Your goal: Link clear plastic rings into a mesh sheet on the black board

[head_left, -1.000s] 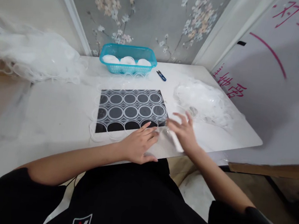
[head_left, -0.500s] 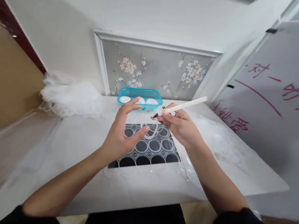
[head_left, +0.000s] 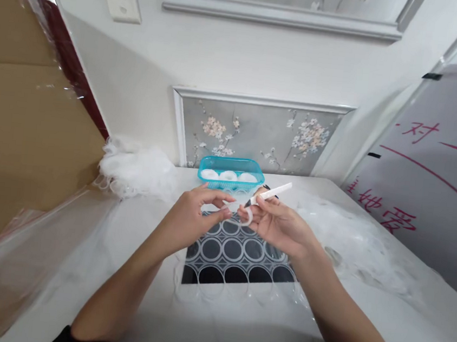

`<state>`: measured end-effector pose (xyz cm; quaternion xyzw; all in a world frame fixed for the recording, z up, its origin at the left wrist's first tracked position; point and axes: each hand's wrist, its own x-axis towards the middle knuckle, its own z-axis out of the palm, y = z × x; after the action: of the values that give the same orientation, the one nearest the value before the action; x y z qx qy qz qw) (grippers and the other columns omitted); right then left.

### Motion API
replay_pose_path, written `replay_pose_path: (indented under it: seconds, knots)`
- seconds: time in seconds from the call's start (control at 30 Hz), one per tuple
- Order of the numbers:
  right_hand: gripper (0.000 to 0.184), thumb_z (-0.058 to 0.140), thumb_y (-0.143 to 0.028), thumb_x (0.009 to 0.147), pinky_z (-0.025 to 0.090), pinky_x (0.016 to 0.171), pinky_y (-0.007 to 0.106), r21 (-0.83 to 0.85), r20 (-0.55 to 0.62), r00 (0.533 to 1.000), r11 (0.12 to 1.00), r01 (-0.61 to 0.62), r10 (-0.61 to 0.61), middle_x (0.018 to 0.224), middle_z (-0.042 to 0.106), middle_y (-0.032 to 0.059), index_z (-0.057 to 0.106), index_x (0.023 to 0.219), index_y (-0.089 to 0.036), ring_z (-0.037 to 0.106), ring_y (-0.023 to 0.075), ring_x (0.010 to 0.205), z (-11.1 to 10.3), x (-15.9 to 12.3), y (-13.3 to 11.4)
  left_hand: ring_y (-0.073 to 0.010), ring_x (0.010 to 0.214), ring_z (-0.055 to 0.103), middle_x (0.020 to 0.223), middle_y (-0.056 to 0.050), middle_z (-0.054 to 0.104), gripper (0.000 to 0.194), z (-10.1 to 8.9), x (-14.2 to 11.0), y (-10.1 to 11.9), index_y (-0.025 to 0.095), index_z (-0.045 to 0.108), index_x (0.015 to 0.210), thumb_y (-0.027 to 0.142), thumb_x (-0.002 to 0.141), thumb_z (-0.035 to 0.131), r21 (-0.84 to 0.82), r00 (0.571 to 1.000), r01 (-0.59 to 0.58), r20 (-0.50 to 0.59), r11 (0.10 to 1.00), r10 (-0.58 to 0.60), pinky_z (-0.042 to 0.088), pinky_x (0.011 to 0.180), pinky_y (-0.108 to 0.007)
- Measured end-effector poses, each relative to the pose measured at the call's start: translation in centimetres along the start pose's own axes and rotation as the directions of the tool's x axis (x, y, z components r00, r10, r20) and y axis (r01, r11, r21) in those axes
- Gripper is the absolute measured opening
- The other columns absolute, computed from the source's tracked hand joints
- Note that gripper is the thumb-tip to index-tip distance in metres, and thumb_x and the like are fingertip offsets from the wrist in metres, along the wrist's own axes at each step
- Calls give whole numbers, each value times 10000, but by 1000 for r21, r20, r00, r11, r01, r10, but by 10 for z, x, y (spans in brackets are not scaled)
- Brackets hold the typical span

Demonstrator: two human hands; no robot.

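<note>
My left hand [head_left: 189, 213] is closed in a pinch, thumb and fingertips on the edge of a translucent white ring [head_left: 248, 218]. My right hand [head_left: 282, 225] grips a slim white-handled tool [head_left: 277, 191] with a dark pointed tip; whether that tip is a blade I cannot tell. The tip is close to the ring, and fingers of the right hand also touch the ring's right side. Below both hands lies a black sheet [head_left: 237, 275] under clear plastic with rows of round outlines. Behind the hands stands a blue plastic basket [head_left: 232, 166] with white round pieces inside.
A heap of white plastic rings [head_left: 139, 170] sits at the back left. Clear plastic sheeting [head_left: 351, 244] covers part of the table on the right. Cardboard [head_left: 21, 155] stands at the left, a whiteboard [head_left: 447, 188] at the right, and a wall [head_left: 264, 60] behind.
My left hand has gone from spread fingers to a pinch on the ring. Both hands have come closer together around it. The camera view has tilted up and shifted left.
</note>
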<state>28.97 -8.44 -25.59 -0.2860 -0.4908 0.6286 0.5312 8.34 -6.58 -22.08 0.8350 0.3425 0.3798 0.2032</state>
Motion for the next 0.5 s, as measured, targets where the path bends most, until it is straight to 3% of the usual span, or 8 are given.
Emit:
replay_pose_path:
  seconds: [0.1, 0.2, 0.27, 0.37, 0.5]
  knots:
    - [191, 564, -376, 862, 530, 887, 447, -74, 32, 997, 995, 69, -67, 646, 641, -13, 484, 744, -250, 684, 207, 854, -2, -3, -6, -167, 824, 666, 836, 30, 714, 48, -3, 6, -8, 241, 684, 853, 269, 825, 656, 159, 974, -116, -176, 980, 144, 413, 1017, -508]
    - [182, 574, -393, 868, 541, 852, 438, -154, 101, 981, 971, 181, -166, 724, 663, -26, 514, 762, -258, 681, 187, 796, 4, -7, -7, -169, 856, 660, 820, 37, 712, 39, 1, 11, -16, 231, 669, 817, 197, 823, 650, 342, 894, -190, -328, 920, 307, 320, 1074, -553]
    - [136, 587, -384, 868, 543, 837, 414, -174, 170, 965, 957, 230, -201, 809, 689, -19, 563, 810, -264, 680, 176, 801, 9, -10, -5, -163, 874, 659, 799, 45, 711, 77, 4, 14, -20, 231, 671, 815, 159, 820, 645, 380, 854, -212, -376, 900, 360, 319, 1081, -537]
    - [78, 572, -338, 888, 520, 883, 407, -232, 243, 939, 926, 299, -242, 866, 713, -8, 599, 867, -267, 673, 172, 880, 17, -15, -3, -148, 851, 665, 805, 55, 713, 75, 6, 14, -20, 239, 681, 796, 171, 815, 656, 311, 838, -196, -440, 930, 323, 319, 1091, -520]
    - [53, 573, -266, 891, 484, 937, 423, -338, 282, 916, 864, 372, -284, 914, 725, 21, 617, 871, -244, 641, 177, 987, 24, -24, -7, -155, 806, 672, 799, 49, 715, 22, 3, 11, -11, 247, 700, 755, 256, 771, 712, 67, 852, -126, -503, 990, 143, 321, 1087, -516]
